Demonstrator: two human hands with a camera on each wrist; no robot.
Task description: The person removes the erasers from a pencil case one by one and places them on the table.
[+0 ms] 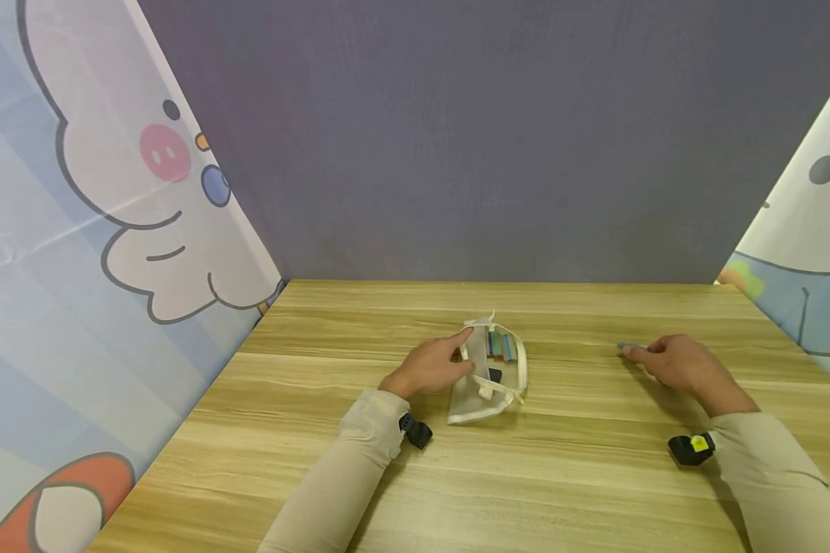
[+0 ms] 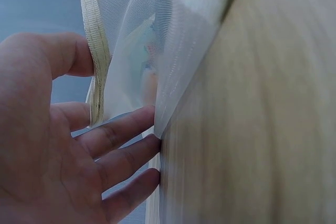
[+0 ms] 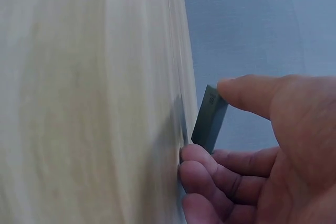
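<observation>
My left hand [image 1: 432, 365] holds the near-left side of a translucent mesh zip pouch [image 1: 469, 403], its thumb and index finger at the pale zip edge [image 2: 98, 56]. The other fingers stretch along the mesh. Open at the top, the pouch lies on the table with several coloured bars [image 1: 502, 346], a small black piece [image 1: 495, 375] and a whitish piece [image 1: 486, 392] inside. Over to the right, my right hand [image 1: 688, 369] pinches a small grey-green rectangular bar [image 3: 210, 119] between thumb and fingers, close above the tabletop. Small dark printed marks show near one end of the bar.
The wood-grain table [image 1: 304, 461] ends at a tall dark grey panel [image 1: 484, 153] behind. Cartoon-printed cloth [image 1: 34, 307] hangs at the left and right. Each wrist carries a small black camera, the left one [image 1: 418, 433] close to the pouch.
</observation>
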